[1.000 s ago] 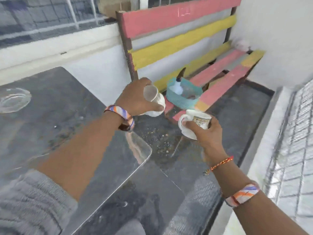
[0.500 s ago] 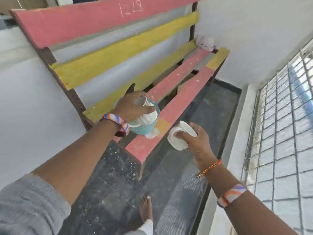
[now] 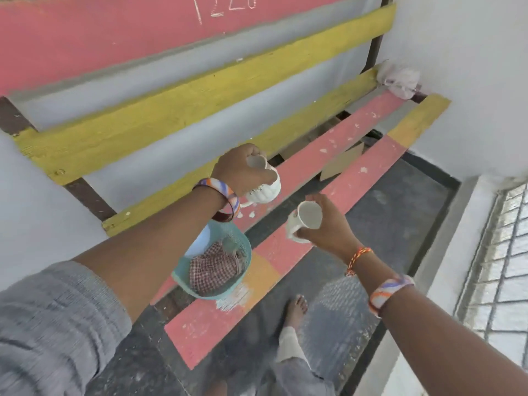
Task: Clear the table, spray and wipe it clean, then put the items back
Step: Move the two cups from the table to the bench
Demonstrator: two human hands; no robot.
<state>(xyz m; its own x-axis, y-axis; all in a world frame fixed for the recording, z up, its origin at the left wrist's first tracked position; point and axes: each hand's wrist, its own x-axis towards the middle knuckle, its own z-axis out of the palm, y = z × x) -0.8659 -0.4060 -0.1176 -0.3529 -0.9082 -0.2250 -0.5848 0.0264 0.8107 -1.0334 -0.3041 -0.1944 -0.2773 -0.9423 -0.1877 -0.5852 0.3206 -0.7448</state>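
Note:
My left hand (image 3: pixel 238 168) grips a white ribbed cup (image 3: pixel 264 188) by its rim, just above the pink seat slats of a painted wooden bench (image 3: pixel 351 138). My right hand (image 3: pixel 328 227) holds a second white cup (image 3: pixel 304 221), tilted so its mouth faces me, over the front pink slat. A teal basket (image 3: pixel 243 244) stands on the seat under my left forearm, holding a checked cloth (image 3: pixel 213 271) and a pale blue item partly hidden by my arm. The table is out of view.
The bench's pink and yellow back boards fill the upper left. A crumpled plastic bag (image 3: pixel 398 78) lies at the seat's far end. A piece of cardboard (image 3: pixel 343 160) rests between slats. A white wall and a grilled window (image 3: pixel 508 252) are at right. My bare foot (image 3: pixel 295 310) stands on the dark floor.
I have turned from the glass table and stepped up to the bench. Both hands carried their cups forward, past the basket, and now hover over the seat slats.

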